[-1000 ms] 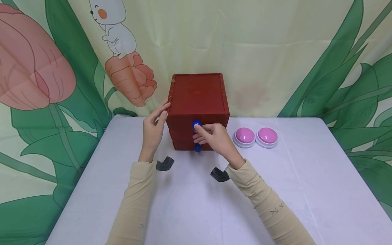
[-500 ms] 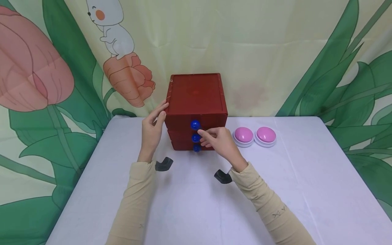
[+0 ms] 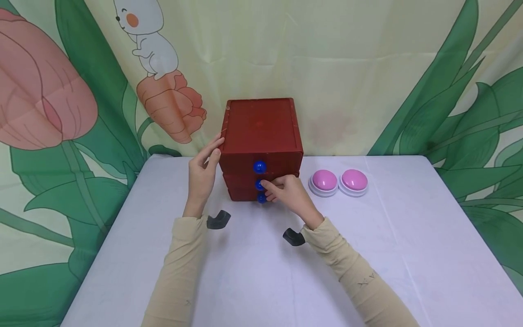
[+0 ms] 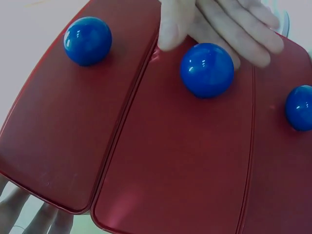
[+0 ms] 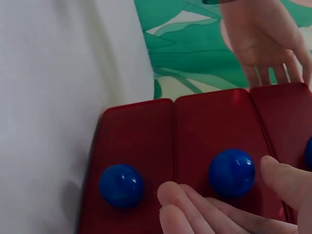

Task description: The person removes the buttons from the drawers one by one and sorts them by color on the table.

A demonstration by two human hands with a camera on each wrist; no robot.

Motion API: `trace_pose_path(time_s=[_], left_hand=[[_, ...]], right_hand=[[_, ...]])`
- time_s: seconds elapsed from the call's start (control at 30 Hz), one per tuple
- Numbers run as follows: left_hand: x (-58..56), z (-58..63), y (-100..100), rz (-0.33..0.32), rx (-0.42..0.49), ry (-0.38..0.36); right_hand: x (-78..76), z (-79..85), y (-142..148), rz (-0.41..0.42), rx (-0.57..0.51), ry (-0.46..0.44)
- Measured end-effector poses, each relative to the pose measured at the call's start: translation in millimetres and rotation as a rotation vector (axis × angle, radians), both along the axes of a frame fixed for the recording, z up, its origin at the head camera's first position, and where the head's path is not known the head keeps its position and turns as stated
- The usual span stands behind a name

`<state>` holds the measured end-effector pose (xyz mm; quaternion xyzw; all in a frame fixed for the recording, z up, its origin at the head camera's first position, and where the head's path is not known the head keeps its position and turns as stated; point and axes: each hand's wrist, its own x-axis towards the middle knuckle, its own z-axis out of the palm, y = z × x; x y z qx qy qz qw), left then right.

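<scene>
A dark red drawer cabinet [image 3: 261, 127] has three stacked drawers, each with a round blue knob. In the head view my left hand [image 3: 202, 175] rests with straight fingers against its left side; its fingertips show at the lower left of the left wrist view. My right hand [image 3: 288, 193] is at the middle knob [image 5: 231, 173]. Its thumb [image 5: 282, 180] is on one side of the knob and its straight fingers are on the other, with a gap showing between. The top knob [image 3: 259, 167] and bottom knob [image 5: 121, 186] are untouched. All drawers look closed.
Two pink push buttons [image 3: 324, 180] with white bases stand side by side on the white table [image 3: 253, 281], right of the cabinet. A patterned cloth backdrop [image 3: 347, 81] hangs behind. A black curved piece sticks out at each sleeve cuff.
My right hand has left the top knob and moved down to the middle one. My left hand stays against the cabinet's side. The drawers look unchanged.
</scene>
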<state>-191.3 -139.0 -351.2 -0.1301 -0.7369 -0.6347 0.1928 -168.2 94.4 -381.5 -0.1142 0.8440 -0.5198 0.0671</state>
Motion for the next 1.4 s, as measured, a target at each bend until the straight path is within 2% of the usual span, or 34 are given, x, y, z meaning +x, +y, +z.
trace_pose_path(time_s=[0.27, 0.53, 0.8, 0.83, 0.97, 1.1, 1.2, 1.37, 1.4], left_hand=[[-1.5, -3.2, 1, -0.003, 0.0, 0.032], [-1.1, -1.5, 1, -0.005, 0.016, 0.007], [18.9, 25.4, 10, -0.015, -0.001, -0.006], [19.4, 25.9, 10, -0.016, -0.001, -0.006], [18.9, 24.7, 10, -0.019, 0.007, -0.015], [7.2, 8.5, 5, -0.015, 0.019, 0.01], [2.0, 1.4, 1, -0.012, 0.022, 0.03], [2.6, 2.8, 1, -0.012, 0.028, 0.02], [5.4, 6.6, 2, -0.011, 0.027, 0.013]], right_hand=[[-0.1, -2.9, -9, -0.008, 0.022, 0.0], [-0.6, -3.3, -11, -0.008, 0.003, -0.013], [0.7, -4.2, -10, -0.017, 0.039, -0.001], [0.8, -4.4, -10, -0.019, 0.043, 0.0], [1.4, -5.4, -10, -0.023, 0.058, 0.003], [2.4, -6.4, -10, -0.017, 0.065, 0.005], [3.4, -6.8, -10, -0.011, 0.069, 0.007], [6.6, -6.7, -10, -0.008, 0.074, 0.005], [7.4, -6.4, -10, -0.008, 0.075, 0.008]])
